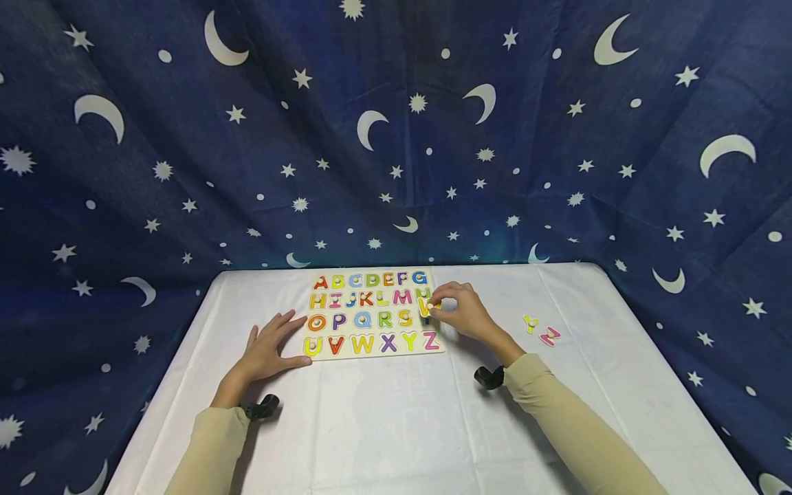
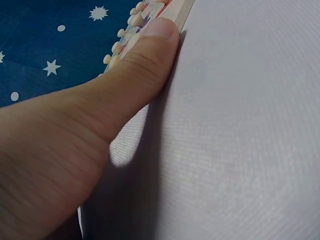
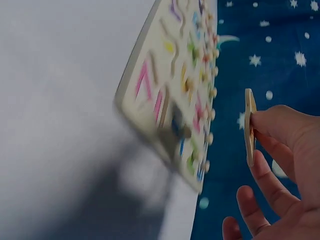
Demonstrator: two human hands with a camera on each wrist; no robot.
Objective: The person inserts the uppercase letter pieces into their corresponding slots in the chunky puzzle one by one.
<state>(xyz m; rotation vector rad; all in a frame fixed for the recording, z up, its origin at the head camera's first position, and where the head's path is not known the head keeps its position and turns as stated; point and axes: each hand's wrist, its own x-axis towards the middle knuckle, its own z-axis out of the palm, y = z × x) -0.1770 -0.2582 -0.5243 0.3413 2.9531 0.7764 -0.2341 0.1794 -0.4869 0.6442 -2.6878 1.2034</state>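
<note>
A wooden alphabet puzzle board (image 1: 405, 332) lies on the table, with knobbed letters in its upper rows. My right hand (image 1: 465, 313) pinches a yellow letter piece (image 1: 424, 307), which looks like a W, above the board's right side. The right wrist view shows that piece (image 3: 249, 127) edge-on between thumb and fingers, apart from the board. My left hand (image 1: 267, 349) has its fingers spread at the board's left edge; its thumb (image 2: 145, 65) rests against the near corner. In the bottom row, the W, X, Y and Z places show no knobs.
To the right of the board, a yellow Y piece (image 1: 530, 324) and a pink letter piece (image 1: 549, 336) lie on the white tablecloth (image 1: 383, 426). Behind the table hangs a dark blue curtain (image 1: 346, 179) with moons and stars.
</note>
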